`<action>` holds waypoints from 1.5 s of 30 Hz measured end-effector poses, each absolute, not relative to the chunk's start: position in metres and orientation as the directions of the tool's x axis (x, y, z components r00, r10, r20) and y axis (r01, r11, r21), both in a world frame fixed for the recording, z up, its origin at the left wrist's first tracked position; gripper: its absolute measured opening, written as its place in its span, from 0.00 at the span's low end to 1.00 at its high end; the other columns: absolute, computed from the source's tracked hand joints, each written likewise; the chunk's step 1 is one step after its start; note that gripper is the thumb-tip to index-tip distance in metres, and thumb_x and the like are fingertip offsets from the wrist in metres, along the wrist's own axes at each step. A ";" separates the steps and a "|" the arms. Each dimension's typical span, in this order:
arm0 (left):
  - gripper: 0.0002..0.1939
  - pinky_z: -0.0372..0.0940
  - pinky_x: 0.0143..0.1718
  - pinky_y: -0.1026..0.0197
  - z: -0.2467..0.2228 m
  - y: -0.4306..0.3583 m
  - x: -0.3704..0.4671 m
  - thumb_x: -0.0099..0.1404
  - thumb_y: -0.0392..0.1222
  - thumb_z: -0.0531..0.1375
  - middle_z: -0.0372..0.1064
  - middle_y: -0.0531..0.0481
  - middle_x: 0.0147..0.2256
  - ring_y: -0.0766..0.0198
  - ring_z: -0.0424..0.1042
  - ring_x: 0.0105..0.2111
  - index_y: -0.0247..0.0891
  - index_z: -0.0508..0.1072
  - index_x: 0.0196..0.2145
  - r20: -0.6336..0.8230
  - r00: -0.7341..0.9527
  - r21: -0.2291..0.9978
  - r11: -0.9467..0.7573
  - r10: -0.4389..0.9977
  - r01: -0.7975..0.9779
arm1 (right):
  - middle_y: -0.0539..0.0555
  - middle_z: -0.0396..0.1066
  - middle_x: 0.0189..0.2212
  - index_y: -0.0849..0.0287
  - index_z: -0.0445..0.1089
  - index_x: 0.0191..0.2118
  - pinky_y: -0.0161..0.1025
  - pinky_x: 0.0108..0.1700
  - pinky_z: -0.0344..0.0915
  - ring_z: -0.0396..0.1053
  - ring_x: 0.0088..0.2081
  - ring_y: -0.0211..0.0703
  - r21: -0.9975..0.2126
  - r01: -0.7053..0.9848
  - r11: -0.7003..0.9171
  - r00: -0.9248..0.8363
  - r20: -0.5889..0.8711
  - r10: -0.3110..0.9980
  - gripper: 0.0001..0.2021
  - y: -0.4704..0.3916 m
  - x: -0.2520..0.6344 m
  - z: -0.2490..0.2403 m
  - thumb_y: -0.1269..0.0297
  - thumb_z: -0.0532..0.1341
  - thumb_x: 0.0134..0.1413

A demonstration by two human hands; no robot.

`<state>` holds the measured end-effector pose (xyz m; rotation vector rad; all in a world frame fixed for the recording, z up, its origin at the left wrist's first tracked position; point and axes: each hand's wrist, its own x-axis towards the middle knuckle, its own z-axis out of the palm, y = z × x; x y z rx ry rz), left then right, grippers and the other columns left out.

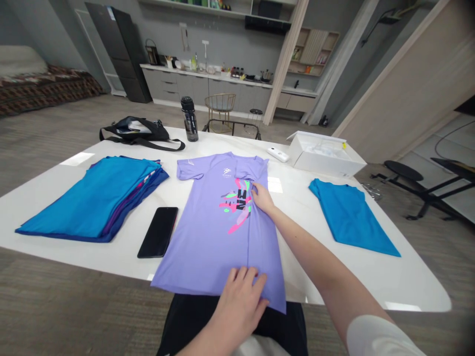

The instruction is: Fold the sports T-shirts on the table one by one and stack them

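Note:
A purple T-shirt (211,227) with a bright multicoloured print lies on the white table (297,237), its collar away from me. Its right side is folded inward over part of the print, with the right sleeve laid across the chest. My right hand (262,198) is closed on the folded side, near the print. Down at the hem, my left hand (243,296) has its fingers curled on the cloth by the fold line, thumb toward the right. The hem hangs slightly past the table's near edge.
A stack of folded shirts (85,198) and a black phone (158,232) lie left. One folded blue shirt (352,217) lies right. Behind are a black bag (137,131), a water bottle (190,121), a small white device (278,154) and an open white box (322,155).

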<state>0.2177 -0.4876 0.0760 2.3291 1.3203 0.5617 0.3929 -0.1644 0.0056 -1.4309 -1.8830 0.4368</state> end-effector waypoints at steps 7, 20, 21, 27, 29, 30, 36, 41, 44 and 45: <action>0.10 0.60 0.45 0.51 0.057 -0.483 0.222 0.67 0.43 0.65 0.70 0.51 0.41 0.55 0.68 0.42 0.42 0.70 0.44 0.140 0.640 0.331 -0.644 0.756 0.689 | 0.59 0.71 0.58 0.59 0.69 0.60 0.52 0.66 0.59 0.67 0.61 0.49 -0.696 0.625 0.352 -0.122 0.359 0.925 0.22 -0.167 0.396 0.001 0.61 0.47 0.69; 0.06 0.58 0.38 0.55 0.058 -0.478 0.214 0.73 0.37 0.55 0.69 0.52 0.34 0.60 0.67 0.35 0.41 0.72 0.38 0.207 0.631 0.319 -0.661 0.748 0.679 | 0.63 0.69 0.60 0.63 0.69 0.60 0.50 0.67 0.57 0.65 0.62 0.51 -0.612 0.676 0.411 -0.235 0.349 0.907 0.22 -0.175 0.392 0.005 0.62 0.47 0.69; 0.06 0.59 0.39 0.54 0.057 -0.480 0.216 0.72 0.35 0.56 0.69 0.52 0.34 0.59 0.67 0.36 0.41 0.72 0.40 0.223 0.631 0.281 -0.668 0.743 0.689 | 0.63 0.68 0.60 0.64 0.69 0.60 0.50 0.68 0.55 0.63 0.63 0.51 -0.591 0.691 0.416 -0.236 0.359 0.903 0.22 -0.177 0.391 0.007 0.61 0.47 0.69; 0.09 0.64 0.37 0.55 0.051 -0.489 0.226 0.66 0.27 0.56 0.68 0.50 0.34 0.58 0.68 0.34 0.38 0.70 0.41 0.309 0.556 0.195 -0.623 0.772 0.757 | 0.61 0.71 0.58 0.61 0.70 0.59 0.46 0.67 0.57 0.65 0.61 0.47 -0.589 0.716 0.374 -0.150 0.394 0.907 0.22 -0.184 0.391 0.016 0.57 0.46 0.72; 0.11 0.66 0.35 0.57 0.047 -0.493 0.225 0.66 0.25 0.54 0.67 0.50 0.32 0.59 0.68 0.32 0.38 0.69 0.38 0.389 0.503 0.223 -0.609 0.772 0.761 | 0.60 0.72 0.57 0.60 0.70 0.59 0.45 0.65 0.59 0.67 0.60 0.46 -0.614 0.710 0.343 -0.105 0.390 0.915 0.24 -0.183 0.394 0.016 0.57 0.43 0.73; 0.11 0.66 0.34 0.58 0.045 -0.496 0.223 0.67 0.24 0.53 0.67 0.50 0.33 0.60 0.69 0.33 0.38 0.69 0.38 0.431 0.472 0.246 -0.604 0.769 0.758 | 0.60 0.72 0.56 0.60 0.70 0.59 0.45 0.65 0.59 0.67 0.59 0.46 -0.623 0.709 0.332 -0.089 0.387 0.918 0.24 -0.182 0.395 0.015 0.57 0.43 0.73; 0.14 0.70 0.35 0.61 0.030 -0.512 0.207 0.69 0.25 0.49 0.68 0.48 0.38 0.62 0.72 0.34 0.38 0.69 0.41 0.438 0.355 0.377 -0.527 0.826 0.762 | 0.61 0.70 0.58 0.61 0.69 0.60 0.46 0.65 0.59 0.66 0.61 0.48 -0.615 0.713 0.337 -0.134 0.353 0.926 0.21 -0.178 0.397 0.010 0.58 0.49 0.71; 0.14 0.69 0.39 0.58 0.033 -0.517 0.213 0.69 0.24 0.50 0.70 0.46 0.40 0.60 0.71 0.36 0.36 0.70 0.46 0.405 0.400 0.373 -0.548 0.822 0.749 | 0.63 0.70 0.58 0.64 0.69 0.59 0.47 0.65 0.59 0.66 0.61 0.51 -0.565 0.730 0.386 -0.214 0.347 0.913 0.22 -0.181 0.393 0.013 0.56 0.50 0.71; 0.13 0.66 0.40 0.55 0.038 -0.517 0.222 0.69 0.25 0.52 0.70 0.45 0.39 0.59 0.68 0.36 0.36 0.71 0.46 0.424 0.475 0.342 -0.622 0.771 0.704 | 0.62 0.70 0.59 0.61 0.70 0.59 0.47 0.66 0.58 0.65 0.62 0.50 -0.538 0.737 0.408 -0.243 0.352 0.904 0.21 -0.184 0.392 0.015 0.56 0.50 0.71; 0.12 0.64 0.40 0.55 0.038 -0.518 0.224 0.69 0.26 0.53 0.70 0.46 0.38 0.59 0.68 0.36 0.36 0.71 0.45 0.422 0.492 0.336 -0.635 0.761 0.695 | 0.61 0.70 0.59 0.61 0.70 0.59 0.47 0.66 0.57 0.65 0.62 0.50 -0.535 0.739 0.410 -0.248 0.350 0.904 0.21 -0.184 0.391 0.015 0.55 0.50 0.71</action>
